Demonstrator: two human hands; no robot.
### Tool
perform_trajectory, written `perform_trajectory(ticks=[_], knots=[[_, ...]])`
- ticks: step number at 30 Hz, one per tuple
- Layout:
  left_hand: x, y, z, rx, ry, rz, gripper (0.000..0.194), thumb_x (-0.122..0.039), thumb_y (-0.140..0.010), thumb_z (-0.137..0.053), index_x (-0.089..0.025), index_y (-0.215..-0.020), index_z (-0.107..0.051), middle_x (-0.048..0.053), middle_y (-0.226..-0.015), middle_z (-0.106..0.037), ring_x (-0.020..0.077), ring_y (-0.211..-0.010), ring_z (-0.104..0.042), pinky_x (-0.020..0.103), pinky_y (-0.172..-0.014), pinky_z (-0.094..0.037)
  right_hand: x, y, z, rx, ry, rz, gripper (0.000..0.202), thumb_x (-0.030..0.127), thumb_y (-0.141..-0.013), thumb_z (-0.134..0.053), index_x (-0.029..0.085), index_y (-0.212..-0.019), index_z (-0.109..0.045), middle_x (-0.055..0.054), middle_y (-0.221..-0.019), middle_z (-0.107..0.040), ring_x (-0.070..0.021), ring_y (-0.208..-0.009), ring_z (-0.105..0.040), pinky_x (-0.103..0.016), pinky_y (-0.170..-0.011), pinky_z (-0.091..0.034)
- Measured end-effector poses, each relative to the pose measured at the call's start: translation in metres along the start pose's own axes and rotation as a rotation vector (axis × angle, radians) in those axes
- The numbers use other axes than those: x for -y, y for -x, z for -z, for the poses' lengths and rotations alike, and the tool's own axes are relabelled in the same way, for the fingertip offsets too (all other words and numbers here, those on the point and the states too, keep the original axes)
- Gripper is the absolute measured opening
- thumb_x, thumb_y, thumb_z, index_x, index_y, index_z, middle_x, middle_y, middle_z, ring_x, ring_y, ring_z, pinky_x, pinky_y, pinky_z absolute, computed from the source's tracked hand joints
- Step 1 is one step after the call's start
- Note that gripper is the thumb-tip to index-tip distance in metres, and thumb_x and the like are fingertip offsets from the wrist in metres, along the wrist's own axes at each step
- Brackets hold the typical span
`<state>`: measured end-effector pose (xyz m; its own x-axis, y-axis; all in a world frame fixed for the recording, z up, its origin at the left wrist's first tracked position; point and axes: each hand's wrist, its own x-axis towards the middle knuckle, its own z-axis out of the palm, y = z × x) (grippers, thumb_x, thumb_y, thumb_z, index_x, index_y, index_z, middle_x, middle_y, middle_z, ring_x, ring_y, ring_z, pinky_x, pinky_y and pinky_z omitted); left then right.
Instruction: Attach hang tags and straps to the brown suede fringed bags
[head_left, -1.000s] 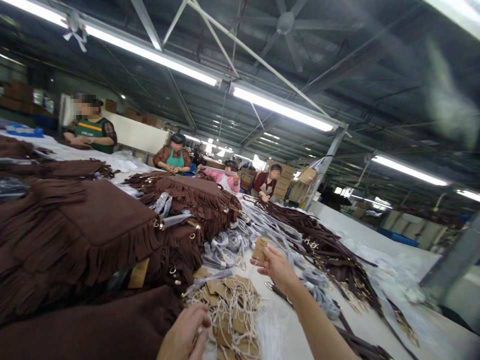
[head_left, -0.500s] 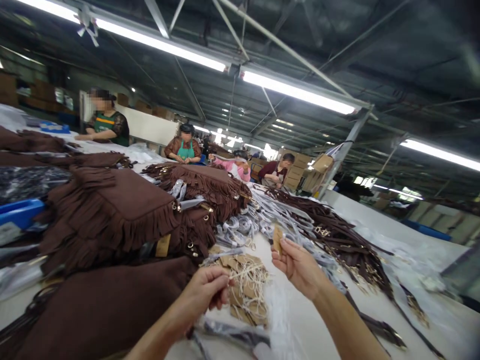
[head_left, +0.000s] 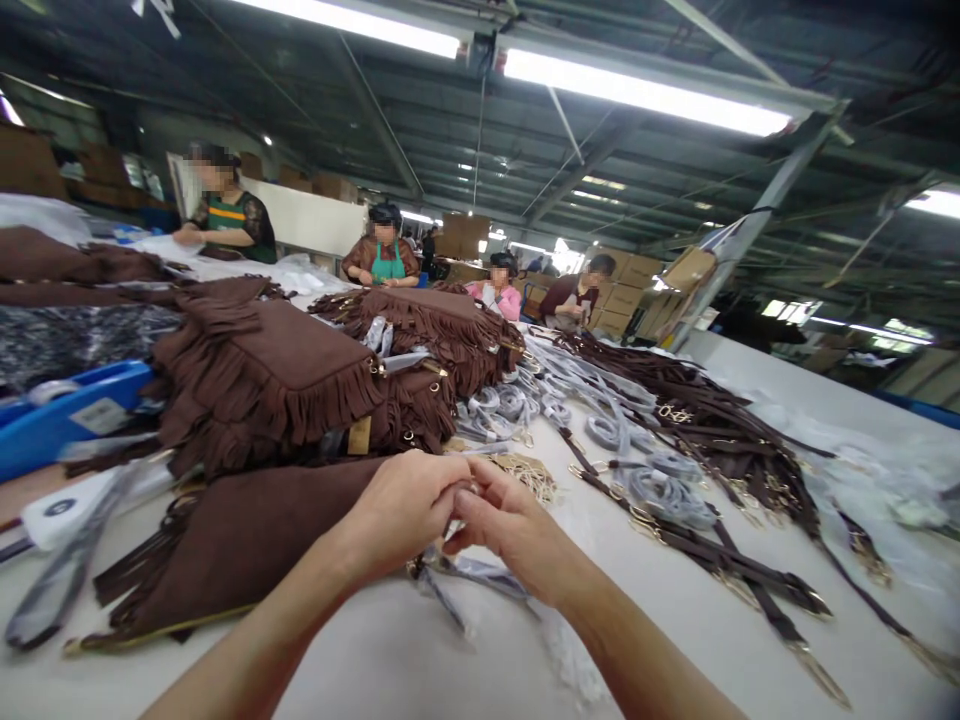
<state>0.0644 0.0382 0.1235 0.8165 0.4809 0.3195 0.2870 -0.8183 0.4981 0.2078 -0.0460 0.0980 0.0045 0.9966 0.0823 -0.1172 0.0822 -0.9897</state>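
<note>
My left hand (head_left: 405, 500) and my right hand (head_left: 517, 520) meet over the table, fingers closed together. Whatever they pinch is hidden between the fingers. Just below them lies a strap end in clear plastic (head_left: 446, 600). A dark brown bag (head_left: 262, 540) lies flat to the left, partly behind my left forearm. Behind my right hand, a pile of brown card tags with white strings (head_left: 529, 475) shows in part. Farther back, brown fringed bags (head_left: 277, 360) are stacked, one with a brown card tag (head_left: 359, 436) on it.
Plastic-wrapped grey straps (head_left: 622, 430) and brown straps with gold clips (head_left: 750, 560) spread across the right of the white table (head_left: 652, 640). A blue bin (head_left: 82, 415) stands at left. Several co-workers (head_left: 232, 220) are at the far side.
My hands were apart, the right one holding up a brown card tag; now they have come together and the tag is out of sight. The view has shifted, showing more of the table.
</note>
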Motion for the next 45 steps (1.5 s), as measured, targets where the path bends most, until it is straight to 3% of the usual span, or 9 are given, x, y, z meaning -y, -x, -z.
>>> perform_trajectory(ticks=[4,7,11,14,17,22,26,32,45], knots=[[0.013,0.013,-0.001,-0.015,0.17,0.065,0.031,-0.024,-0.093,-0.044,-0.019,-0.064,-0.053,-0.002,-0.061,-0.055,0.0132,-0.058,-0.049,0.023,-0.056,-0.032,-0.011,0.002,-0.003,-0.038,-0.006,-0.092,0.037,0.05,-0.078,-0.076,0.017,-0.086,-0.062,0.005,-0.066,-0.062,-0.0036,-0.043,-0.044,-0.015,-0.039,-0.044],[0.032,0.022,-0.014,0.051,0.346,0.097,0.037,-0.033,-0.099,-0.035,-0.019,-0.072,-0.055,-0.001,-0.068,-0.059,0.0134,-0.063,-0.054,0.022,-0.06,-0.04,-0.006,0.012,0.012,0.073,-0.047,-0.179,0.035,0.048,-0.078,-0.077,0.017,-0.077,-0.059,0.005,-0.059,-0.06,-0.0003,-0.036,-0.027,-0.012,-0.031,-0.024],[0.053,0.026,-0.043,0.218,0.051,0.063,0.026,-0.022,-0.095,-0.042,-0.018,-0.083,-0.065,0.005,-0.089,-0.068,0.0199,-0.086,-0.06,0.03,-0.078,-0.043,-0.003,0.021,0.031,0.227,-0.119,-0.232,0.037,0.051,-0.076,-0.077,0.019,-0.078,-0.059,0.005,-0.058,-0.061,-0.0001,-0.034,-0.019,-0.015,-0.031,-0.011],[0.061,0.025,-0.06,0.28,-0.042,0.045,0.016,-0.014,-0.083,-0.053,-0.018,-0.075,-0.067,0.008,-0.095,-0.069,0.0258,-0.095,-0.057,0.038,-0.084,-0.039,-0.022,0.017,0.033,0.104,0.154,-0.164,0.026,0.044,-0.083,-0.071,0.019,-0.08,-0.064,0.003,-0.072,-0.063,-0.0034,-0.042,-0.031,-0.017,-0.038,-0.022],[0.065,0.024,-0.066,0.305,-0.037,0.05,0.017,-0.01,-0.079,-0.055,-0.021,-0.079,-0.069,0.004,-0.096,-0.07,0.0244,-0.1,-0.057,0.039,-0.089,-0.037,-0.053,0.011,0.026,0.05,0.645,-0.053,0.01,0.017,-0.082,-0.065,0.019,-0.072,-0.067,0.001,-0.079,-0.065,-0.0119,-0.069,-0.055,-0.022,-0.061,-0.041],[0.069,0.022,-0.067,0.293,-0.021,0.128,0.018,-0.012,-0.083,-0.052,-0.022,-0.087,-0.066,0.002,-0.096,-0.069,0.0203,-0.098,-0.057,0.033,-0.089,-0.04,-0.092,0.014,0.019,-0.022,1.065,0.07,0.02,0.003,-0.08,-0.061,0.018,-0.069,-0.067,-0.001,-0.08,-0.067,-0.0163,-0.078,-0.061,-0.026,-0.071,-0.042],[0.07,0.017,-0.069,0.313,-0.052,0.151,0.023,-0.016,-0.091,-0.045,-0.022,-0.089,-0.067,0.003,-0.096,-0.069,0.0211,-0.097,-0.058,0.035,-0.087,-0.04,-0.102,0.017,0.027,-0.053,1.101,0.169,0.02,0.005,-0.085,-0.061,0.018,-0.073,-0.069,-0.003,-0.077,-0.067,-0.0168,-0.075,-0.063,-0.025,-0.068,-0.043],[0.066,0.011,-0.075,0.368,-0.118,0.109,0.018,-0.009,-0.078,-0.053,-0.02,-0.078,-0.067,0.006,-0.094,-0.069,0.0257,-0.098,-0.057,0.041,-0.086,-0.039,-0.109,0.025,0.035,-0.048,1.045,0.318,0.02,0.008,-0.09,-0.055,0.017,-0.076,-0.067,-0.005,-0.078,-0.064,-0.017,-0.075,-0.062,-0.025,-0.068,-0.044],[0.073,0.02,-0.079,0.256,-0.001,0.136,0.011,-0.014,-0.083,-0.052,-0.022,-0.08,-0.06,0.001,-0.091,-0.066,0.0196,-0.093,-0.056,0.032,-0.088,-0.039,-0.098,0.022,0.041,-0.106,0.981,0.107,0.02,0.012,-0.083,-0.056,0.019,-0.064,-0.057,0.0,-0.07,-0.06,-0.0153,-0.068,-0.057,-0.026,-0.064,-0.039]])
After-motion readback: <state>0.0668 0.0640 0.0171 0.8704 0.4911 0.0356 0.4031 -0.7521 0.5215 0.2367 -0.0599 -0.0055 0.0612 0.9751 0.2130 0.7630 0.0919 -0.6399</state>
